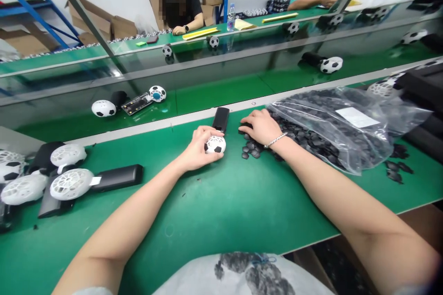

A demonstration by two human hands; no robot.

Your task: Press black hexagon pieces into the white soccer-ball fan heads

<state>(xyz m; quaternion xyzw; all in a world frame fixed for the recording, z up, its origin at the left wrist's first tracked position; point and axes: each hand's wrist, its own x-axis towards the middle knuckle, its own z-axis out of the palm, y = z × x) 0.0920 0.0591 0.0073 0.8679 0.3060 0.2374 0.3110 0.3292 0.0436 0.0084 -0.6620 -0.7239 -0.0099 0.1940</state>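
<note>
My left hand (pixel 199 147) is closed around a small white ball (pixel 215 145) with black panels, patterned like a football. Just beyond the ball lies a black rectangular casing (pixel 221 119); whether the two are joined is hidden by my fingers. At the left edge of a heap of small black panel pieces (pixel 254 150) rests my right hand (pixel 261 125), palm down, thumb and fingers apart among the pieces. Its fingertips touch the heap, and no piece is plainly gripped. The heap spills from a clear plastic bag (pixel 346 115) with a white label.
At left, several white openwork balls (pixel 72 183) on black casings lie together. Behind a pale ledge runs a green conveyor (pixel 242 84) carrying football-shaped items (pixel 331 65) and an exposed circuit board (pixel 137 103). Two people sit across, near a water bottle (pixel 231 17). Black foam (pixel 424 97) stands at right.
</note>
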